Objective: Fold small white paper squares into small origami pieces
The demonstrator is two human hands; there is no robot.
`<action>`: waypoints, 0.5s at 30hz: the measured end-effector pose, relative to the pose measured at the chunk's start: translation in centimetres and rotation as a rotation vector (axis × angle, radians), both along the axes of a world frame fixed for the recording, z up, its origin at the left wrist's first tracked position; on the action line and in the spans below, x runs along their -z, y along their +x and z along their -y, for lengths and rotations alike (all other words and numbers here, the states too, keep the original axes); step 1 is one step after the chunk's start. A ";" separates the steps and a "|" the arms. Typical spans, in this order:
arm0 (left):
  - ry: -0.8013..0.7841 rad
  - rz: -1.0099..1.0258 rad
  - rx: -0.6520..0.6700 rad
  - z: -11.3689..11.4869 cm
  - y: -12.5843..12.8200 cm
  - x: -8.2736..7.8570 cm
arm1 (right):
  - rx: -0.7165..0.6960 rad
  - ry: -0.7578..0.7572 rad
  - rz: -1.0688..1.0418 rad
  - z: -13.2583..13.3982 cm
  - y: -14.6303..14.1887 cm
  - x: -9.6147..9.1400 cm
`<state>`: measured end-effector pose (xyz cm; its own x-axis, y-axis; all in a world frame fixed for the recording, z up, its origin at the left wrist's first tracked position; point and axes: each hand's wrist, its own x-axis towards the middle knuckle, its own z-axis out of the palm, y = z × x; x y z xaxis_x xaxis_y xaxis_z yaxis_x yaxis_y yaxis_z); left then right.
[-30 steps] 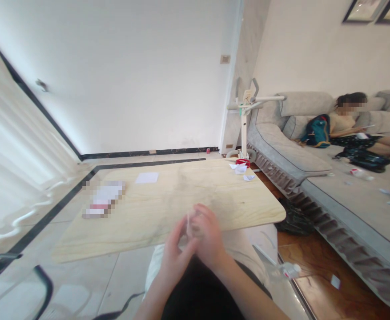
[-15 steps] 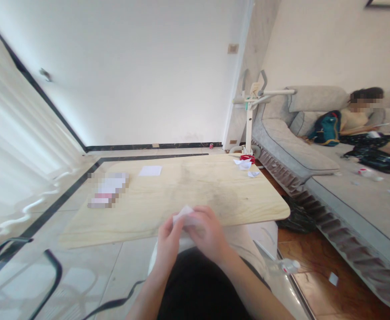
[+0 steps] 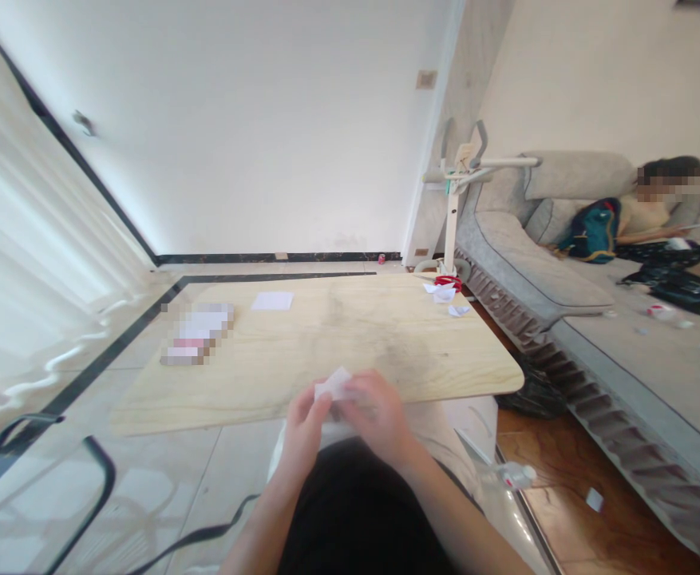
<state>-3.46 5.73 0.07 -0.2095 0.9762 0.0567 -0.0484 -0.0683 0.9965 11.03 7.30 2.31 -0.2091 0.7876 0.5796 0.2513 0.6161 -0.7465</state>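
Note:
A small folded piece of white paper [image 3: 336, 384] is held between my two hands, just over the near edge of the wooden table [image 3: 266, 359]. My left hand [image 3: 305, 419] pinches it from the left, thumb on top. My right hand [image 3: 379, 415] closes on its right side, fingers curled and slightly blurred. The lower part of the paper is hidden behind my fingers. Farther off on the tabletop lies a flat white sheet [image 3: 273, 301]. Several folded paper pieces [image 3: 444, 295] rest at the far right corner beside red-handled scissors [image 3: 448, 283].
A pixelated stack [image 3: 199, 331] lies on the table's left. To the right stands a grey sofa [image 3: 571, 287], where a person sits beside a teal backpack [image 3: 595, 231]. A plastic bottle [image 3: 518, 477] and a paper scrap [image 3: 595, 500] are on the floor. Black chair arms [image 3: 101, 471] are at lower left.
The view has shifted slightly, so the surroundings sit a little to the right. Both hands keep hold of the paper, with only a small change in finger position.

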 end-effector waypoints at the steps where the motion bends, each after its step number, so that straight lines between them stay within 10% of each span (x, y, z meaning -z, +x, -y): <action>1: 0.010 0.028 0.050 0.0 0.0 -0.3 | 0.000 -0.009 -0.008 0.0 0.0 0.0; 15: 0.013 -0.045 0.115 0.2 0.4 -1.4 | 0.040 -0.202 -0.157 0.1 -0.1 0.6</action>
